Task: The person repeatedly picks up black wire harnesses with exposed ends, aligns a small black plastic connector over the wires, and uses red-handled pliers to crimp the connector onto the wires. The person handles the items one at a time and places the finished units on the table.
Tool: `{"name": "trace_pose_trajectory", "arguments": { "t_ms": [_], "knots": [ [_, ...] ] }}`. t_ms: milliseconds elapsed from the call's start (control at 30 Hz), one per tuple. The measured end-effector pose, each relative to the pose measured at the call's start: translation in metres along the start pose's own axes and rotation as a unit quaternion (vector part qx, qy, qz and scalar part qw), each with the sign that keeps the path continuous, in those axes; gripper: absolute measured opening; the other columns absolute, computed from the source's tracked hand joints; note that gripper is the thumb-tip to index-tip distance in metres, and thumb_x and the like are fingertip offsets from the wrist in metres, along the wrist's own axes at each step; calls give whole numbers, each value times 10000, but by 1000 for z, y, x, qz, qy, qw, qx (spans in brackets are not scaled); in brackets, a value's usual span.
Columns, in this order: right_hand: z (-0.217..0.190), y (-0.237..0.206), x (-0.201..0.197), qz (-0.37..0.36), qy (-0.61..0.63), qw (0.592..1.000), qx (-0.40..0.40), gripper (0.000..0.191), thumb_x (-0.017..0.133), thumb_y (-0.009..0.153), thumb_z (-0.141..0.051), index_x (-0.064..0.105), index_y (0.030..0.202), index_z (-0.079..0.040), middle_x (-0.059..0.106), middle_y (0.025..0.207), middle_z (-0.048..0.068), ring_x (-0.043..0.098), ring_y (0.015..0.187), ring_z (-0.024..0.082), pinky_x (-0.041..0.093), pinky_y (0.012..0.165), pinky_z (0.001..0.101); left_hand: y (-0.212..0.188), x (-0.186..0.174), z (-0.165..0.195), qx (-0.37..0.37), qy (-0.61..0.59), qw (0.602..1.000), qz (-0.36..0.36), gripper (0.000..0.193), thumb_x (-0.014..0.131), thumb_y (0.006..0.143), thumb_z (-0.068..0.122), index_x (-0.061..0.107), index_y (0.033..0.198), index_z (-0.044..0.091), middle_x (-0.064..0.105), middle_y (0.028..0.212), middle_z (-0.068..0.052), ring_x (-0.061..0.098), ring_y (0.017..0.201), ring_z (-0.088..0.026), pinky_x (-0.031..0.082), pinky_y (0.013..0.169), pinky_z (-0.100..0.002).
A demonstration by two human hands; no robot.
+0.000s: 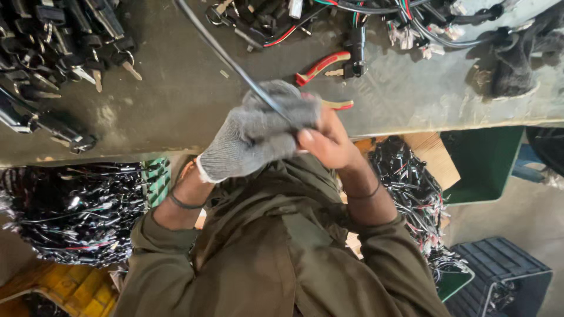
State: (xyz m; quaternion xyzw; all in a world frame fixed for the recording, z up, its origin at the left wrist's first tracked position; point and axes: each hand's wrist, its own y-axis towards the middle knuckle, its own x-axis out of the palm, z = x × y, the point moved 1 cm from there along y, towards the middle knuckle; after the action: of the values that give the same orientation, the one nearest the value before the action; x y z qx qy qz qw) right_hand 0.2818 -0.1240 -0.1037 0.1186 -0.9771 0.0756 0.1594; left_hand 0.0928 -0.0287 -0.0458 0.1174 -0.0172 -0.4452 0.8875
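Grey, scuffed metal fills the top of your view: the desk [176, 88] runs edge to edge, and you stand tight against its near lip so the work sits right under your eyes. Below it, heaps of black wire bundles [76, 211] pile up on your left and more spill out of a cardboard box [435, 155] on your right, both within arm's reach of the edge. A green bin [487, 164] and a dark crate [505, 270] sit lower on that side.

Now your hands. Your left hand [258, 132], in a grey knit glove, is closed tight around a thin black cable [235, 64]; the glove gives grip and guards the palm. The cable rises out of that fist and slants away up-left across the desk. Your right hand [329, 141] is bare and pressed against the glove, fingers curled in at the same spot; whether it pinches the cable itself, you can't tell from here.

Just beyond your knuckles lie red-handled pliers [323, 64], set close by. Far left, a cluster of black-headed keys [64, 41]; along the top, a tangle of coloured wires and connectors [405, 23].
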Motion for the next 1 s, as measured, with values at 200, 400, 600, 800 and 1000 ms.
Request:
{"name": "trace_pose_trajectory", "arguments": {
  "t_ms": [200,400,600,800,1000],
  "knots": [
    [25,-13,-2,-86,92,992,-28,760,697,950,-369,380,1491,59,538,1438,71,521,1308,133,423,1114,303,-2,-1,-4,-76,-173,981,-42,239,788,856,159,749,1086,103,745,1137,-37,676,1153,-195,464,1142,-414],
    [59,-12,7,205,86,975,12,684,700,970,-370,448,1509,-31,619,1066,50,526,826,79,421,720,220,-4,15,-22,-50,-79,991,92,147,661,1086,132,726,1173,32,733,1225,-96,546,1358,-243,372,1233,-388],
    [13,19,17,201,-214,935,-199,638,735,991,-466,372,1381,-114,448,1373,130,447,1291,230,389,1126,404,-2,15,-27,-54,-74,990,109,488,610,1110,292,464,1488,21,583,1388,-56,631,1206,-147,506,1110,-319],
    [-30,17,-30,104,-718,671,-153,858,708,881,-725,541,1403,-65,503,1437,151,450,1381,357,287,1172,533,-24,0,-16,-118,-275,944,137,340,528,1124,221,528,1413,42,601,1114,-17,521,887,-69,457,814,-216],
    [-9,11,-46,194,-659,719,-101,630,642,1008,-676,658,1228,-85,638,1258,70,605,1168,256,338,1039,494,-19,0,-6,-39,-143,985,86,197,545,1208,170,560,1344,29,576,1193,1,529,978,-45,482,927,-205]
  ]
}}
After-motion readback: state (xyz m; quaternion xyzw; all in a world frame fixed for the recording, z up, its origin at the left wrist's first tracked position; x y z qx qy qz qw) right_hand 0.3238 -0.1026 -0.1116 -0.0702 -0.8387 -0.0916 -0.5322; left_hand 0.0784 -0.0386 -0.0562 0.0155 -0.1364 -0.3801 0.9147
